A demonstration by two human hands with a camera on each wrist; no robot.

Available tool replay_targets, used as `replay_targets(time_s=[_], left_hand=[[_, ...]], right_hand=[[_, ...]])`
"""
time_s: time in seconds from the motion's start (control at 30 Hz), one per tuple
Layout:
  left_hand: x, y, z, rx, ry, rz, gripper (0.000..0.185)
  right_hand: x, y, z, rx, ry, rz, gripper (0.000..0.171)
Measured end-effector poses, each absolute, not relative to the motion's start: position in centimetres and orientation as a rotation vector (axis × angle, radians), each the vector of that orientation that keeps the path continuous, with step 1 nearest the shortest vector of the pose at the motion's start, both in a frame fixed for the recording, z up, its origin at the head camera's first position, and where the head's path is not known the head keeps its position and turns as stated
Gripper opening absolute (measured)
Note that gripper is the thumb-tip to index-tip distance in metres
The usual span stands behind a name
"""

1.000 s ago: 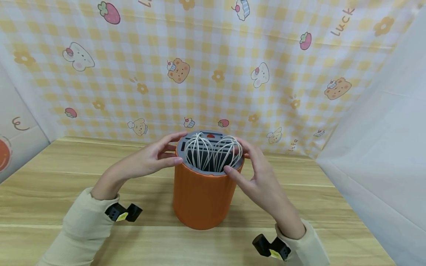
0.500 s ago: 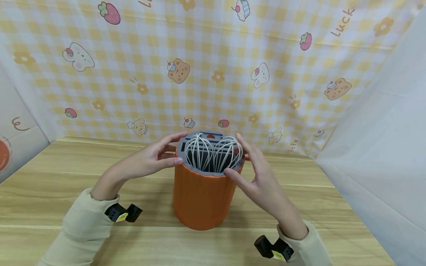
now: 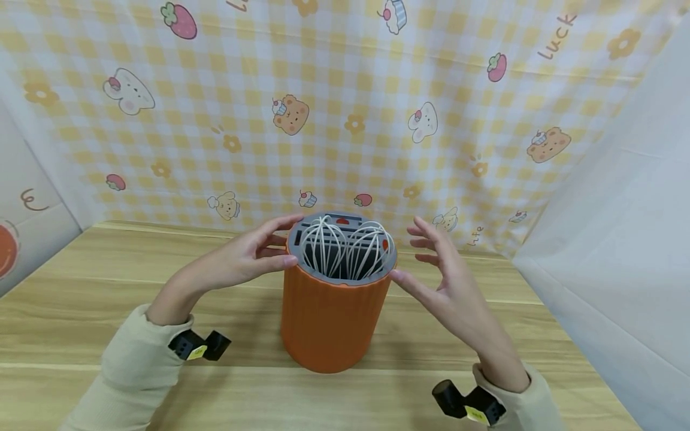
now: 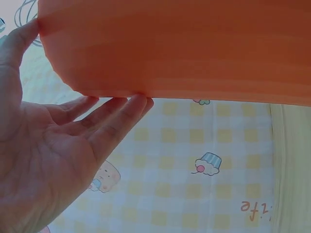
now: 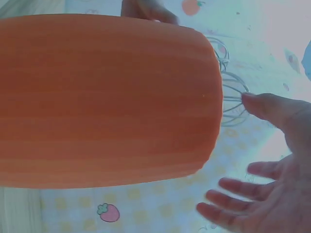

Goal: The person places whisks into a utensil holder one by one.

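Note:
An orange ribbed cylinder holder (image 3: pixel 329 317) stands upright on the wooden table (image 3: pixel 108 281). Its grey slotted top (image 3: pixel 294 239) holds two white wire whisks (image 3: pixel 323 248), heads up. My left hand (image 3: pixel 248 258) rests on the holder's left rim, thumb at the front and straight fingers round the back; the left wrist view shows those fingers (image 4: pixel 112 121) flat against the orange wall (image 4: pixel 184 48). My right hand (image 3: pixel 450 281) hovers just right of the rim with fingers spread and holds nothing. From the right wrist, the palm (image 5: pixel 277 194) stands apart from the holder (image 5: pixel 102 97) and the whisk wires (image 5: pixel 232 102).
A yellow chequered cartoon cloth (image 3: pixel 345 120) hangs close behind the holder. A white sheet (image 3: pixel 620 239) walls off the right side, and another panel (image 3: pixel 21 203) the left. Bare table lies in front of and beside the holder.
My right hand has left the rim and whisk wires, moving right and spreading its fingers. The left hand and the holder have not moved.

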State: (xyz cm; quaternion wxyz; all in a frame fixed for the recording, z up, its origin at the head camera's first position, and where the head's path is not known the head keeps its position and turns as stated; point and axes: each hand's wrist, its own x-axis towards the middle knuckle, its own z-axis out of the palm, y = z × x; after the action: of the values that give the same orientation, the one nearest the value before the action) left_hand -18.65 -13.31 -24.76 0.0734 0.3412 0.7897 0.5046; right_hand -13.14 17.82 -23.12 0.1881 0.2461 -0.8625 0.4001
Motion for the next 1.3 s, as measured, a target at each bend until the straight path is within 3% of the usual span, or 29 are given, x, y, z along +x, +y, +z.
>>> replay_targets(time_s=[0.83,1.3], left_hand=[[-15.5,-12.4,-22.4,0.798,2.546,1.401,0.076],[-15.6,-12.0,-22.6,0.731,2.602,1.375,0.077]], right_hand=[[-13.3,16.7,-24.0,0.565,-2.731,1.205,0.073],[-13.6,16.6,-24.3,0.53,-2.711,1.229,0.071]])
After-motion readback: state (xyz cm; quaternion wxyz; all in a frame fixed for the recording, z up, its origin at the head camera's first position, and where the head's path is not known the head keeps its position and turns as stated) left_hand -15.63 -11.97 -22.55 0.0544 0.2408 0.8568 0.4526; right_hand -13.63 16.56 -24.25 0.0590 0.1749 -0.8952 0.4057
